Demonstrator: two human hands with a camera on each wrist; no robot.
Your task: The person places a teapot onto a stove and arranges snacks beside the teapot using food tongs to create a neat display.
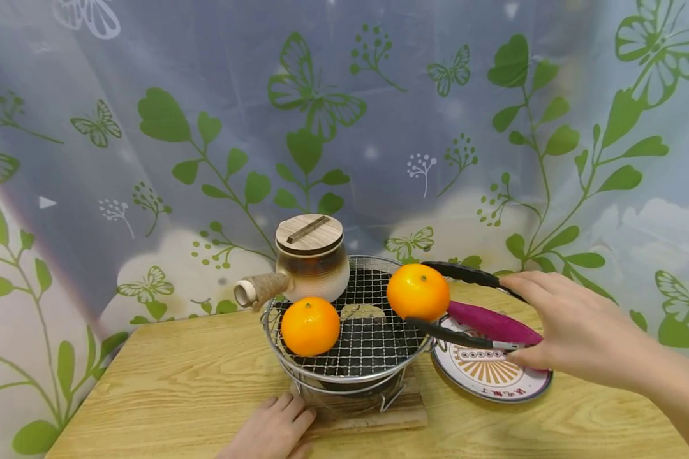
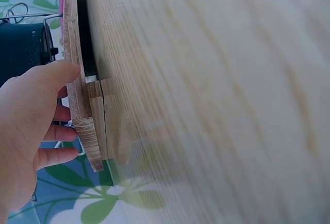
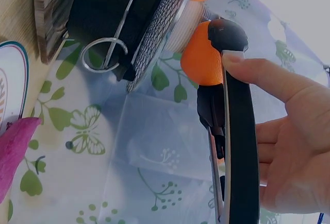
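Note:
My right hand [image 1: 585, 325] grips a pair of black-tipped tongs [image 3: 241, 147], thumb and fingers on opposite arms. Between the tong tips sits an orange [image 1: 418, 292], over the right side of the round wire grill rack [image 1: 373, 347]. In the right wrist view, this orange [image 3: 198, 59] shows beside the mesh, partly hidden by a tip. A second orange [image 1: 311, 326] rests on the rack's front left. My left hand [image 1: 278, 426] rests by the front left corner of the wooden board [image 1: 379, 417] under the stove, its thumb [image 2: 64, 73] touching the board's edge.
A clay pot [image 1: 312, 271] with a wooden lid and a wrapped side handle stands at the rack's back left. Right of the stove, a patterned plate [image 1: 488, 389] bears a purple sweet potato [image 1: 494, 322]. A printed butterfly curtain [image 1: 373, 159] hangs behind the table [image 1: 178, 376].

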